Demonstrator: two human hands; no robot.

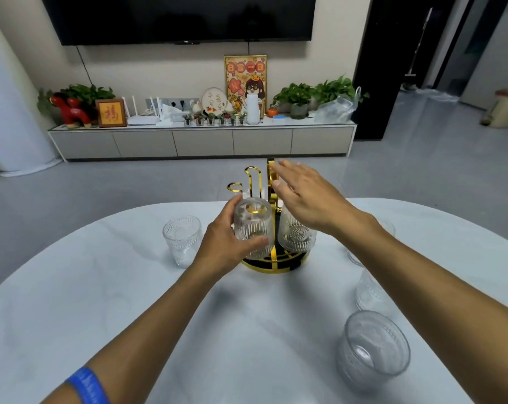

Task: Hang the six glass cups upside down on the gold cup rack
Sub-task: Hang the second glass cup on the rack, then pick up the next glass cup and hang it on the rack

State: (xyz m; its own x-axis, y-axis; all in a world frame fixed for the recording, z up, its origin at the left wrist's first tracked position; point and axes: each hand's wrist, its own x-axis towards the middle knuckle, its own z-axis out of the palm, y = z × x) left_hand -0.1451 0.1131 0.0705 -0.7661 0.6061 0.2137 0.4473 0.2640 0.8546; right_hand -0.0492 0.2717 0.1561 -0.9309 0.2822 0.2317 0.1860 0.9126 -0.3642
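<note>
The gold cup rack point(255, 177) stands at the far middle of the white table, with looped prongs and a black-and-gold round base point(276, 265). My left hand point(226, 243) grips a ribbed glass cup point(252, 225), upside down over a front-left prong. A second inverted cup point(296, 237) hangs on the rack's right side. My right hand point(302, 193) hovers flat and empty above that cup, fingers apart beside the tall centre post. An upright cup point(183, 240) stands to the left. On the right, one cup point(372, 349) stands near me, another point(369, 293) beyond it, and a third point(353, 256) shows partly behind my right forearm.
The white marbled table point(130, 301) has a rounded far edge, with grey floor beyond. A low TV cabinet point(200, 141) with plants and ornaments lines the far wall. I wear a blue wristband point(88, 386) on my left arm.
</note>
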